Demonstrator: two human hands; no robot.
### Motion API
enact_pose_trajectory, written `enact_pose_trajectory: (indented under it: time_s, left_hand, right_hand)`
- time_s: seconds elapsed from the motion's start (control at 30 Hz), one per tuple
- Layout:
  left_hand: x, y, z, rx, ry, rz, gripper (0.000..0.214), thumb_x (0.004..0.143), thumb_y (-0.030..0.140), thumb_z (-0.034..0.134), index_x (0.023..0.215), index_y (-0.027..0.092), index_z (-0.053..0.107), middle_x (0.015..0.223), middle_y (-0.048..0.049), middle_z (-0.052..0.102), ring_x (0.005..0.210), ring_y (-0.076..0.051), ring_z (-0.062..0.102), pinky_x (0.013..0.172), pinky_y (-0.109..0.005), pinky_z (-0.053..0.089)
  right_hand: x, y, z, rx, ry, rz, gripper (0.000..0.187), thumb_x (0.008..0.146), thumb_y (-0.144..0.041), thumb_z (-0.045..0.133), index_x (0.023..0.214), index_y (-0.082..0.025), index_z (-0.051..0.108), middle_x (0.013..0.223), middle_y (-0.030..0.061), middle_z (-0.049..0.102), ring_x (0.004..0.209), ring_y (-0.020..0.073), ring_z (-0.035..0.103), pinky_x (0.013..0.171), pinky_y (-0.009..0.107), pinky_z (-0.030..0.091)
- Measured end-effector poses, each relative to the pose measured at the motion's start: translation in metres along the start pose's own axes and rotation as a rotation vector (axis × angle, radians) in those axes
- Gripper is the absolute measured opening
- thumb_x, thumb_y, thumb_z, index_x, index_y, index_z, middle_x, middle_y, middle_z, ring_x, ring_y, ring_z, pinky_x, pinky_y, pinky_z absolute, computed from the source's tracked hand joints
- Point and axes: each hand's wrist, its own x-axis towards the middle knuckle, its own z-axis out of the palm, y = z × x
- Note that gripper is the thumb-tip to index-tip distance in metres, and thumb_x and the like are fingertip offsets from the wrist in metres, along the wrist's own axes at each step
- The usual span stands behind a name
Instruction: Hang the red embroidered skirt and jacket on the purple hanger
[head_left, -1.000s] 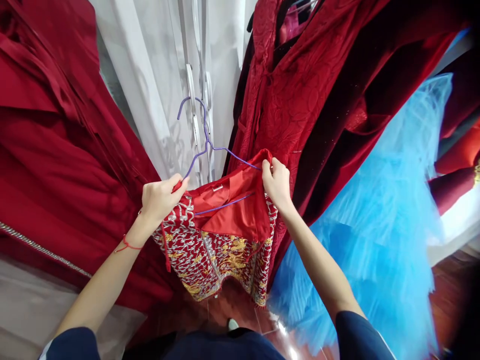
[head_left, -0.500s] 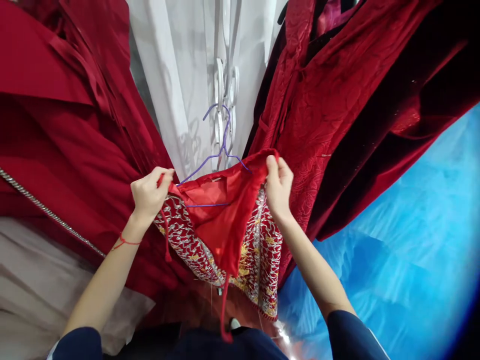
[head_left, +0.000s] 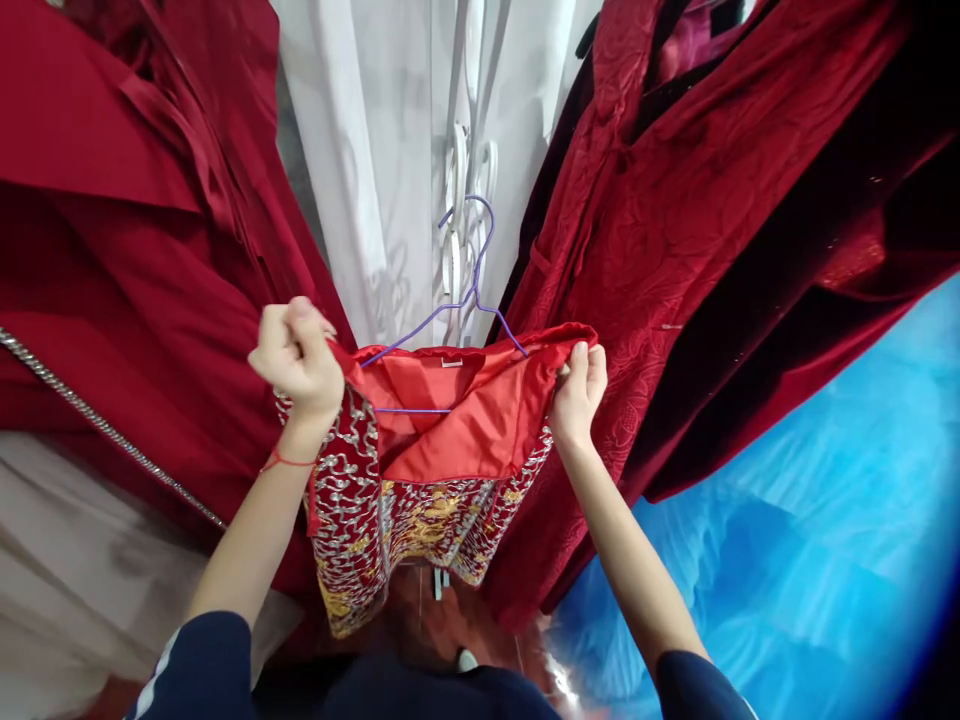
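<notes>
at ctr of the view, b/w both hands, is the embroidered top (head_left: 435, 510): dk red w/ silver squiggles & gold patches, hem hanging down, bright red lining (head_left: 465, 440) showing thru the wide neck. l. hand (head_left: 296, 360) is curled in a tight fist at the upper l. corner, holding the red edge there; exact pinch pt. is hidden by the knuckles. r. hand (head_left: 579, 390) has thumb & fingers closed on the red edge at upper r. corner, so the neck is spread b/w the two.

purple wire hanger (head_left: 475, 285) is partly inside: sloping arms run down into the neck, btm bar crosses the lining approx level. its hook is up by the white rings (head_left: 459, 150), in front of a white drape (head_left: 397, 120); can't tell if it's hooked on. sm. white label (head_left: 451, 362) at back of neck.

thin red cord (head_left: 296, 463) circles l. wrist; navy sleeves (head_left: 202, 665) at btm. far l.: red gown (head_left: 97, 270) w/ silver trim (head_left: 112, 434), pale cloth (head_left: 75, 570) below it. r. side: patterned dk red dress (head_left: 675, 230), next to blackish velvet (head_left: 795, 330), w/ blue gauzy fabric (head_left: 780, 590) lower r. underneath: reddish floor (head_left: 431, 635), pale shoe tip (head_left: 466, 660) nr btm ctr.
</notes>
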Motion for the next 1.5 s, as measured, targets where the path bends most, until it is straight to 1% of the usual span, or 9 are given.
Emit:
enact_pose_trajectory:
  time_s: [0.17, 0.3, 0.4, 0.5, 0.73, 1.07, 1.23, 1.33, 1.5]
  left_hand:
    - [-0.027, -0.018, -0.006, 0.121, -0.306, 0.097, 0.041, 0.096, 0.045, 0.052, 0.064, 0.019, 0.053, 0.052, 0.0023, 0.053, 0.043, -0.008, 0.043, 0.050, -0.024, 0.031]
    - [-0.033, -0.017, -0.013, 0.219, -0.515, 0.272, 0.039, 0.097, 0.041, 0.052, 0.065, 0.020, 0.059, 0.057, -0.0006, 0.059, 0.051, -0.011, 0.049, 0.056, -0.027, 0.032]
    - [-0.030, -0.013, -0.014, 0.284, -0.716, 0.424, 0.041, 0.094, 0.047, 0.055, 0.063, 0.021, 0.060, 0.061, -0.0013, 0.061, 0.058, -0.013, 0.052, 0.058, -0.029, 0.033]
    - [-0.030, -0.014, -0.016, 0.321, -0.845, 0.533, 0.046, 0.087, 0.059, 0.060, 0.060, 0.022, 0.058, 0.059, -0.0005, 0.057, 0.057, -0.014, 0.048, 0.056, -0.031, 0.029]
    - [-0.038, -0.012, -0.019, 0.256, -0.934, 0.683, 0.055, 0.077, 0.074, 0.060, 0.065, 0.020, 0.062, 0.062, -0.0039, 0.059, 0.061, -0.017, 0.049, 0.057, -0.033, 0.029]
    - [-0.044, 0.008, -0.012, 0.410, -0.936, 0.390, 0.029, 0.095, 0.036, 0.055, 0.080, 0.020, 0.073, 0.072, -0.0050, 0.070, 0.068, -0.019, 0.057, 0.063, -0.032, 0.034]
    - [-0.041, 0.011, -0.015, 0.379, -0.926, 0.165, 0.031, 0.095, 0.043, 0.053, 0.082, 0.022, 0.072, 0.066, -0.0007, 0.064, 0.060, -0.015, 0.052, 0.058, -0.029, 0.029]
    - [-0.038, 0.013, -0.016, 0.310, -0.952, 0.019, 0.035, 0.096, 0.045, 0.050, 0.075, 0.021, 0.066, 0.061, 0.0023, 0.056, 0.056, -0.012, 0.049, 0.057, -0.028, 0.027]
    - [-0.032, 0.005, -0.017, 0.154, -0.977, -0.286, 0.040, 0.094, 0.044, 0.046, 0.062, 0.019, 0.047, 0.055, 0.0052, 0.042, 0.055, -0.011, 0.040, 0.060, -0.027, 0.026]
  right_hand:
    - [-0.020, 0.055, -0.008, -0.217, -0.357, -0.307, 0.044, 0.091, -0.023, 0.048, 0.133, -0.024, 0.036, 0.128, 0.0120, 0.053, 0.120, 0.0202, 0.058, 0.100, 0.042, 0.052]
    - [-0.028, 0.088, -0.025, -0.467, -0.722, -0.455, 0.067, 0.085, -0.015, 0.047, 0.148, -0.022, 0.028, 0.159, 0.0201, 0.024, 0.148, 0.0300, 0.033, 0.111, 0.055, 0.044]
    - [-0.029, 0.092, -0.030, -0.664, -0.876, -0.505, 0.074, 0.080, -0.015, 0.058, 0.150, -0.024, 0.034, 0.166, 0.0190, -0.006, 0.142, 0.0383, 0.041, 0.102, 0.056, 0.051]
    - [-0.039, 0.080, -0.018, -0.727, -0.824, -0.516, 0.082, 0.076, -0.019, 0.067, 0.151, -0.028, 0.036, 0.164, 0.0129, -0.024, 0.143, 0.0452, 0.037, 0.098, 0.058, 0.052]
    - [-0.074, 0.029, 0.060, -0.623, -0.411, -0.259, 0.084, 0.082, -0.041, 0.069, 0.154, -0.029, 0.028, 0.165, 0.0106, -0.022, 0.153, 0.0452, -0.006, 0.115, 0.071, 0.022]
    - [-0.081, 0.026, 0.082, -0.405, -0.697, -0.506, 0.067, 0.097, -0.024, 0.042, 0.155, -0.026, 0.009, 0.165, 0.0142, 0.010, 0.154, 0.0295, 0.018, 0.121, 0.057, 0.031]
    - [-0.114, 0.036, 0.063, -0.356, -0.456, -0.508, 0.045, 0.092, -0.025, 0.048, 0.136, -0.024, 0.038, 0.150, 0.0165, 0.036, 0.143, 0.0294, 0.040, 0.112, 0.055, 0.042]
    - [-0.163, 0.044, 0.043, -0.408, -0.299, -0.300, 0.011, 0.091, -0.029, 0.051, 0.101, -0.024, 0.053, 0.108, 0.0107, 0.061, 0.108, 0.0268, 0.062, 0.092, 0.049, 0.052]
    - [-0.223, 0.055, 0.034, -0.351, -0.579, 0.288, 0.019, 0.097, -0.035, 0.048, 0.090, -0.020, 0.059, 0.084, 0.0042, 0.068, 0.072, 0.0181, 0.063, 0.072, 0.033, 0.049]
